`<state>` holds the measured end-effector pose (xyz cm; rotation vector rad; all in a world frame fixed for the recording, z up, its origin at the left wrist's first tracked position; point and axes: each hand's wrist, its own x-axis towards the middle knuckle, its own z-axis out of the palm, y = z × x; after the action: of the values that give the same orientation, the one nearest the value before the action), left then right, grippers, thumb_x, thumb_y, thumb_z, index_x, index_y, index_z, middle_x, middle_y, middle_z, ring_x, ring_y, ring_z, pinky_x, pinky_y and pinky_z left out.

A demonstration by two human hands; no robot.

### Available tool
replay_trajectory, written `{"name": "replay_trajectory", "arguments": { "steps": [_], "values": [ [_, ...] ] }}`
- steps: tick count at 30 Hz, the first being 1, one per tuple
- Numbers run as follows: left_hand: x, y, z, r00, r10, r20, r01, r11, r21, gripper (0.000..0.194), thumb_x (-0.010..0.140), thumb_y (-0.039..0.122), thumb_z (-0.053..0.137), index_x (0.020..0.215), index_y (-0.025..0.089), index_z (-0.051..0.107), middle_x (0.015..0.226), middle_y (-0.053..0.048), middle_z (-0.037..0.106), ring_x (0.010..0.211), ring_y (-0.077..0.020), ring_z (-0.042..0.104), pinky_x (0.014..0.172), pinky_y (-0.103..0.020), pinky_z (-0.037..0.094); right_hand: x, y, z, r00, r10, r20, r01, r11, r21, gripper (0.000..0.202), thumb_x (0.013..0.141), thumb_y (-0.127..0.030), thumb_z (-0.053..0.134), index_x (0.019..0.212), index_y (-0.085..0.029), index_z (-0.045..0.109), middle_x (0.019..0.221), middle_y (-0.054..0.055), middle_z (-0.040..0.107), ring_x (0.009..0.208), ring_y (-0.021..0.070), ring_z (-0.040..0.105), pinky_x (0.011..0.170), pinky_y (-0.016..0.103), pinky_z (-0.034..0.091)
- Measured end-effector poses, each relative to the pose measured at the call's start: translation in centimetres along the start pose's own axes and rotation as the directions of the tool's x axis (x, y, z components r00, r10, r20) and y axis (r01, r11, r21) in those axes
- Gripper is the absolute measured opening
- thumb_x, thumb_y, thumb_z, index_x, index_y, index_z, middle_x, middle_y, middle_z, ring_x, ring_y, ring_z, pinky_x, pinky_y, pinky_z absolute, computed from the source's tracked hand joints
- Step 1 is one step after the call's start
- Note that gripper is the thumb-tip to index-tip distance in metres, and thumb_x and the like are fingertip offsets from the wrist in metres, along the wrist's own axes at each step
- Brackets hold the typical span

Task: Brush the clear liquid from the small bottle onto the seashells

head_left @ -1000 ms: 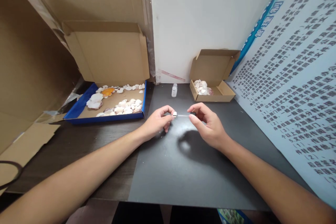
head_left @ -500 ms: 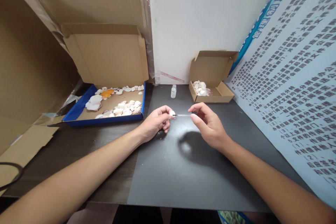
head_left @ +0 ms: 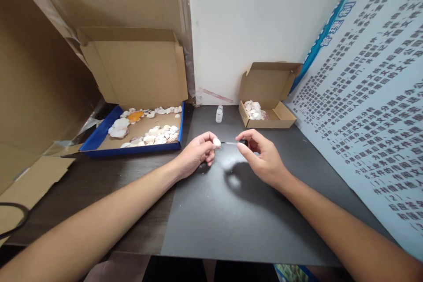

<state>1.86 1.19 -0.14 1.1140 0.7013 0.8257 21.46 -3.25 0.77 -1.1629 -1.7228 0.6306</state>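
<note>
Between the thumb and fingers of my left hand [head_left: 197, 153] is a small white seashell [head_left: 217, 142]. My right hand [head_left: 261, 155] pinches the black cap of a thin applicator brush [head_left: 231, 143]. Its dark tip points left and reaches the right edge of the shell; whether it touches cannot be made out. Both hands are above the dark grey mat [head_left: 205, 220]. Behind them a small glass bottle [head_left: 219, 114] with pale contents stands upright, without a cap.
On the left, a blue-edged open box [head_left: 132, 153] holds many white shells and an orange one [head_left: 135, 116]. A smaller open cardboard box [head_left: 280, 122] at the back right holds white shells [head_left: 254, 110]. A printed poster [head_left: 373, 97] borders the right side.
The brush tip has gone from lying over the shell to the shell's right edge. More of the shell and of the black cap shows. The left hand has barely moved.
</note>
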Motion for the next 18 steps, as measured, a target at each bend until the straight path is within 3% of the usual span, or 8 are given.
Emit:
{"name": "replay_trajectory", "arguments": {
  "steps": [6,11,18],
  "values": [
    [-0.04,0.04,0.01,1.000,-0.002,0.004,0.002,1.000,-0.003,0.016,0.075,0.023,0.064,0.079,0.019,0.049,0.057,0.006,0.047,0.045,-0.0065,0.038,0.044,-0.019,0.038,-0.15,-0.04,0.01,0.998,-0.020,0.054,0.020,1.000,-0.001,0.010,0.089,-0.029,0.057,0.095,-0.020,0.057,0.063,-0.005,0.045,0.054,0.0112,0.042,0.054,0.025,0.036],
    [0.01,-0.05,-0.08,1.000,0.004,0.013,-0.004,1.000,-0.003,0.015,0.075,0.024,0.065,0.080,0.019,0.051,0.056,0.007,0.045,0.045,-0.0066,0.038,0.044,-0.019,0.038,-0.04,-0.05,0.18,0.999,0.025,0.024,-0.025,0.999,-0.022,0.013,0.087,-0.029,0.059,0.094,-0.020,0.056,0.062,-0.006,0.043,0.053,0.0113,0.040,0.052,0.026,0.034],
    [-0.07,-0.12,-0.12,1.000,-0.009,0.004,0.009,1.000,0.003,0.011,0.076,0.021,0.062,0.080,0.020,0.051,0.053,0.008,0.042,0.045,-0.0072,0.038,0.045,-0.019,0.039,-0.07,-0.06,0.03,0.998,0.008,0.068,-0.007,1.000,-0.017,0.012,0.091,-0.031,0.052,0.096,-0.020,0.056,0.066,-0.004,0.045,0.057,0.0124,0.042,0.055,0.026,0.035]
  ]
}}
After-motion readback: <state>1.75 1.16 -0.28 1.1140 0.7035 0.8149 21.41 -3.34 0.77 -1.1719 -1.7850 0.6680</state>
